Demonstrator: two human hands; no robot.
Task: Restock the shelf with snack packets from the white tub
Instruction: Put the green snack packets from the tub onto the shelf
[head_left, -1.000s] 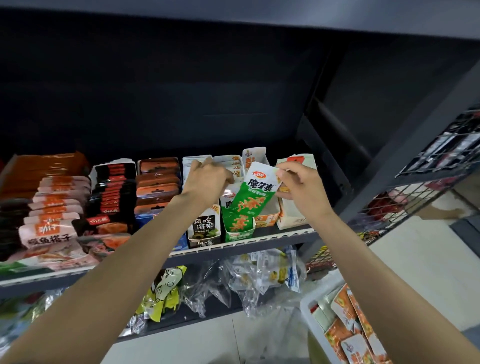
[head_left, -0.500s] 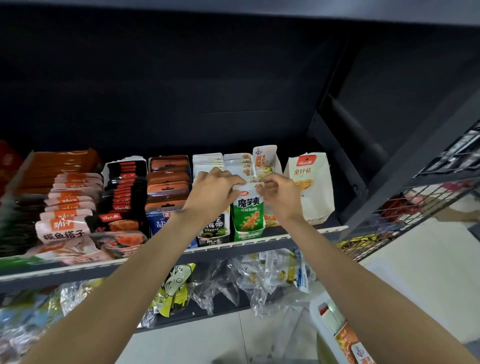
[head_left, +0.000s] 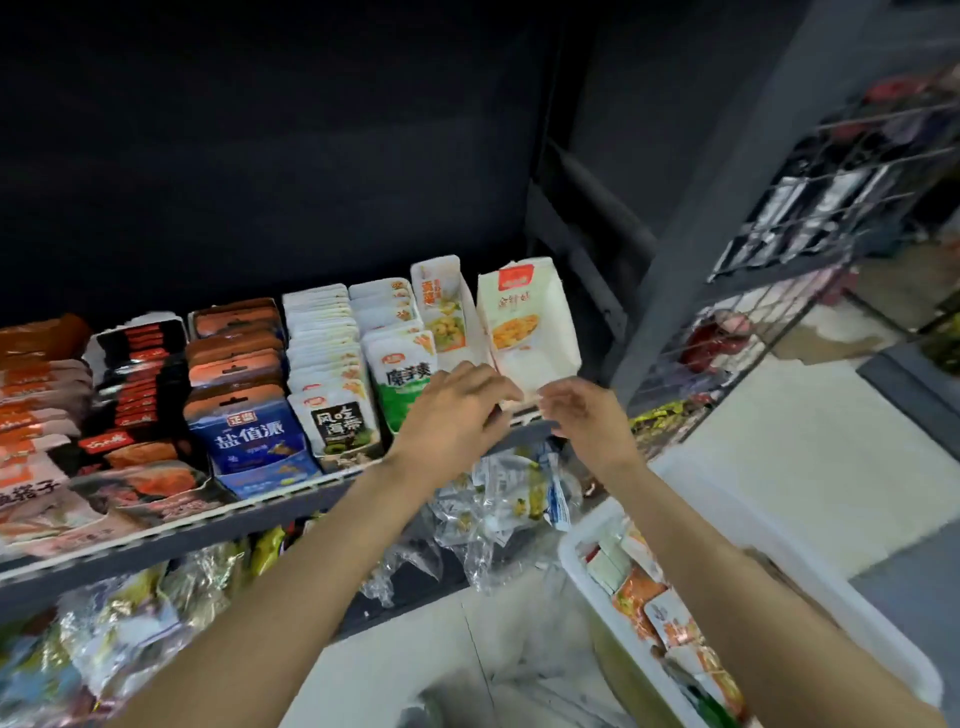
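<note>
Standing upright at the shelf's (head_left: 291, 501) front edge, long axis vertical and printed face toward the camera, the green-and-white snack packet (head_left: 401, 373) heads its row, just left of and behind the left hand (head_left: 453, 415). That hand and the right hand (head_left: 584, 415) hover loosely open, holding nothing. Off the shelf's right end, lower down, the white tub (head_left: 769, 561) holds more packets.

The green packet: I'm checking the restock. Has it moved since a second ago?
Yes. The green packet went from tilted in the hands down into its row on the shelf, beside the seaweed packet; both hands are off it.
</note>
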